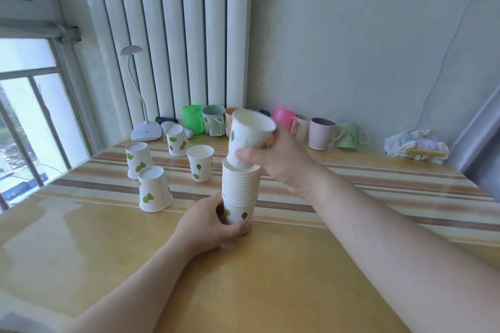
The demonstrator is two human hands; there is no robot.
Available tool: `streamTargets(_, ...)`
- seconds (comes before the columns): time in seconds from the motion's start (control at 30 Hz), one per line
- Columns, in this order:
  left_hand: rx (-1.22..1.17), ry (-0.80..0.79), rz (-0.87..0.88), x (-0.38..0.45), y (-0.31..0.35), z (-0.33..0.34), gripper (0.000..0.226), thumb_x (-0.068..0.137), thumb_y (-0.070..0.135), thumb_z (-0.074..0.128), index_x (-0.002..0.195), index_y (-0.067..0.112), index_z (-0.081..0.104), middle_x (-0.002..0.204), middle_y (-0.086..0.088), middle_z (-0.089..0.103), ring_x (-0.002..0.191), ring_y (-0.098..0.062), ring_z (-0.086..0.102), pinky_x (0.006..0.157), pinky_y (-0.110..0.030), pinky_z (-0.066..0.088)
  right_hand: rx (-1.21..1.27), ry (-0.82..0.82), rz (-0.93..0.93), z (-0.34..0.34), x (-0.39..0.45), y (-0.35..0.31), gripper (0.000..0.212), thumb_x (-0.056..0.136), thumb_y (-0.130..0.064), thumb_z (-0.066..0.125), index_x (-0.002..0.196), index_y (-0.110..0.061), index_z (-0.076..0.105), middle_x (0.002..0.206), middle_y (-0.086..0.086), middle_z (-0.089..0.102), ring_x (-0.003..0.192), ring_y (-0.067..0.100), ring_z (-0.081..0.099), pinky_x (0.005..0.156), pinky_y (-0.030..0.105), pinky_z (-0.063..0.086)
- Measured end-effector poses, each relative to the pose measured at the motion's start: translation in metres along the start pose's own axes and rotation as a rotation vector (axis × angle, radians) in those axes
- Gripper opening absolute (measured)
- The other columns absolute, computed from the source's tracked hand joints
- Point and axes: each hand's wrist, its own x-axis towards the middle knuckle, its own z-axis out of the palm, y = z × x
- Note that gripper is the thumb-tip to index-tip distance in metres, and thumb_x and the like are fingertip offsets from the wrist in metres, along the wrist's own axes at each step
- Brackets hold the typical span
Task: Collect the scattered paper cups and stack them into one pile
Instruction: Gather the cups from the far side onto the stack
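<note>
Head view, left grip [213, 222] wrapped round base of cup stack [240, 189] on surface [270, 278], right grip [278, 162] holding tilted cup [250, 135] at its top, four loose cups beside

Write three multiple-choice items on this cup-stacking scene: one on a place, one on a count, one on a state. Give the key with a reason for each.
1. Where does the left hand hold the tall stack of white leaf-printed paper cups?
A. at its top rim
B. at its base
C. it does not touch it

2. How many loose white paper cups stand on the striped yellow table left of the stack?
A. two
B. four
C. six

3. How is the single white paper cup in the right hand placed?
A. tilted, bottom entering the stack's top
B. lying flat on the table
C. upside down beside the lamp

Key: 1 B, the fingers wrap the lowest cup. 2 B, three rest upside down and one stands mouth up. 3 A, its mouth leans away while its base meets the top rim.
</note>
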Motion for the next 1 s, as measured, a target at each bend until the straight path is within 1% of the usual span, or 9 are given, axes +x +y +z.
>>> streamTargets(0.17,-0.016,0.056,-0.024,0.004,-0.004,0.003,0.044,0.073,0.065,0.081,0.1,0.033,0.066,0.087,0.012,0.074,0.088,-0.006,0.066,0.079,-0.038,0.059,-0.121,-0.101,0.075,0.006,-0.004,0.015,0.072,0.059,-0.029,0.092,0.121,-0.042,0.059,0.129,-0.006,0.07,0.118,0.016,0.068,0.101,0.039,0.058)
streamTargets(0.33,-0.02,0.156,-0.033,0.009,-0.011,0.007,0.039,0.079,0.064,0.076,0.103,0.036,0.063,0.091,0.02,0.068,0.098,-0.012,0.061,0.079,-0.033,0.053,-0.235,-0.278,0.191,-0.013,0.007,0.034,0.111,0.064,-0.018,0.085,0.16,-0.046,0.037,0.146,-0.002,0.048,0.121,0.017,0.062,0.106,0.04,0.056)
streamTargets(0.47,0.011,0.209,-0.026,0.012,-0.016,0.013,0.043,0.081,0.065,0.074,0.102,0.031,0.059,0.093,0.015,0.065,0.097,-0.015,0.057,0.082,-0.034,0.05,-0.286,-0.077,0.29,-0.024,0.041,0.06,0.085,0.082,-0.007,0.072,0.156,-0.038,0.045,0.142,0.005,0.054,0.104,0.016,0.065,0.087,0.032,0.054)
streamTargets(0.57,0.036,0.23,-0.005,0.015,-0.02,0.016,0.047,0.082,0.068,0.072,0.099,0.028,0.055,0.091,0.013,0.062,0.095,-0.017,0.054,0.084,-0.036,0.049,-0.434,0.118,0.314,-0.022,0.082,0.093,0.067,0.09,-0.023,0.077,0.15,-0.036,0.051,0.141,0.004,0.057,0.108,0.019,0.067,0.081,0.034,0.056)
streamTargets(0.7,0.016,0.222,0.007,0.016,-0.024,0.019,0.048,0.079,0.073,0.066,0.099,0.032,0.052,0.091,0.016,0.059,0.095,-0.012,0.051,0.084,-0.031,0.046,-0.533,0.155,0.354,-0.012,0.142,0.12,0.088,0.082,-0.044,0.084,0.159,-0.036,0.041,0.163,0.004,0.043,0.135,0.029,0.056,0.095,0.038,0.048)
streamTargets(0.77,0.014,0.226,0.011,0.017,-0.025,0.02,0.049,0.078,0.074,0.064,0.1,0.032,0.052,0.092,0.016,0.059,0.096,-0.011,0.051,0.083,-0.028,0.045,-0.554,0.168,0.359,-0.007,0.171,0.124,0.1,0.083,-0.039,0.081,0.167,-0.038,0.027,0.168,0.004,0.034,0.141,0.033,0.052,0.101,0.039,0.048)
streamTargets(0.83,0.011,0.223,0.008,0.019,-0.026,0.02,0.05,0.076,0.075,0.062,0.102,0.033,0.052,0.093,0.017,0.059,0.097,-0.01,0.051,0.083,-0.027,0.044,-0.566,0.191,0.36,-0.004,0.196,0.128,0.1,0.092,-0.037,0.073,0.171,-0.041,0.012,0.168,0.008,0.034,0.14,0.036,0.053,0.101,0.04,0.049)
streamTargets(0.9,0.002,0.212,-0.003,0.02,-0.027,0.021,0.05,0.075,0.076,0.061,0.103,0.035,0.052,0.095,0.018,0.059,0.098,-0.009,0.05,0.085,-0.027,0.045,-0.577,0.205,0.388,0.002,0.212,0.132,0.095,0.098,-0.044,0.067,0.17,-0.045,0.006,0.163,0.013,0.039,0.135,0.04,0.056,0.091,0.036,0.045)
streamTargets(1.0,-0.002,0.208,-0.007,0.021,-0.026,0.021,0.049,0.075,0.076,0.062,0.101,0.036,0.051,0.095,0.019,0.058,0.099,-0.008,0.05,0.086,-0.027,0.046,-0.676,0.157,0.42,0.01,0.221,0.137,0.077,0.1,-0.05,0.059,0.165,-0.043,0.017,0.151,0.018,0.05,0.119,0.042,0.061,0.087,0.037,0.044)
